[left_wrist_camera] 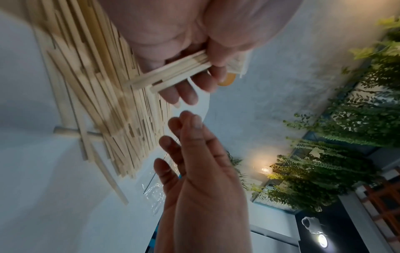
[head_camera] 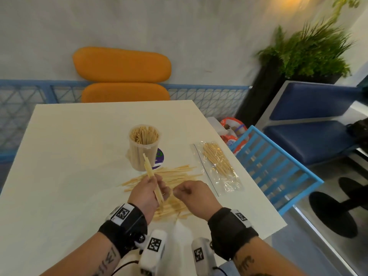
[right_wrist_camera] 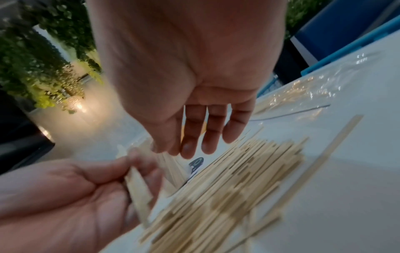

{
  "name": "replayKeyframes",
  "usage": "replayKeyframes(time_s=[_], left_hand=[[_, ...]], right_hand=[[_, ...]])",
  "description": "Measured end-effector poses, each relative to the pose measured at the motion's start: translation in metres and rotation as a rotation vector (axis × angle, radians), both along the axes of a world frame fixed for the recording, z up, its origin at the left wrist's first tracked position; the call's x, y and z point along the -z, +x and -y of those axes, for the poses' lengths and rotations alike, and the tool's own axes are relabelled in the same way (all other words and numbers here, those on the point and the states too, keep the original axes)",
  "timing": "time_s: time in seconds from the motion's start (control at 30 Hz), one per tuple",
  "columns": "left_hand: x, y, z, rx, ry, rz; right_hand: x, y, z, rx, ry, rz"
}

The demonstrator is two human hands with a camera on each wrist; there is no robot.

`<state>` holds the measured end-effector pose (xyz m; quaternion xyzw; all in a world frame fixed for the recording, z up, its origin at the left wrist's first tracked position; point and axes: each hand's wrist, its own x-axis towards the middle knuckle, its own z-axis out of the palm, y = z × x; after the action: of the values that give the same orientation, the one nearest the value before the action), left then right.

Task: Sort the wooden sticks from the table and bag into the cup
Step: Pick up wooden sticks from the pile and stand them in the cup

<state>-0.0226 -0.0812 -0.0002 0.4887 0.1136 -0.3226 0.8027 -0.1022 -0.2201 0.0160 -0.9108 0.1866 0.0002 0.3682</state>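
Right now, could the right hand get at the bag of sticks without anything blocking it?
Probably yes. The right hand holds nothing, and the bag lies flat just beyond it on the table, with nothing between.

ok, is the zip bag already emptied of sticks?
No: in the head view the clear bag lying right of the cup still holds a bundle of wooden sticks.

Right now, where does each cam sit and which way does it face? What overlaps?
Head: on the person's head, looking forward and down at the table, cup, bag and loose sticks; both forearms and hands show.
Left wrist: under the left hand, looking along its fingers at the bundle; the right hand shows too.
Right wrist: under the right hand, facing the pile; left hand shows.
Shared: all three show both hands, the bundle, the pile.
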Motion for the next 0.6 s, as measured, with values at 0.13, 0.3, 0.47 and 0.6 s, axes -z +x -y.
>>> replayKeyframes(time_s=[0.13, 0.3, 0.47, 0.6], left_hand=[[-0.007, 0.003, -0.004, -0.039, 0.014, 0.113], [-0.036, -0.003, 0.001, 0.026, 0.094, 0.346], [-0.044, 0.000, -0.008, 0.086, 0.197, 0.465], [-0.038, -0.006, -0.007, 0.143, 0.194, 0.476]], right_hand=[[-0.002, -0.006, -0.013, 0.098, 0.285, -0.014], [-0.024, 0.002, -0.043, 0.142, 1.046, -0.149], [-0.046, 0.012, -0.039, 0.011, 0.928, -0.112], [-0.047, 0.013, -0.044, -0.029, 0.817, -0.100]])
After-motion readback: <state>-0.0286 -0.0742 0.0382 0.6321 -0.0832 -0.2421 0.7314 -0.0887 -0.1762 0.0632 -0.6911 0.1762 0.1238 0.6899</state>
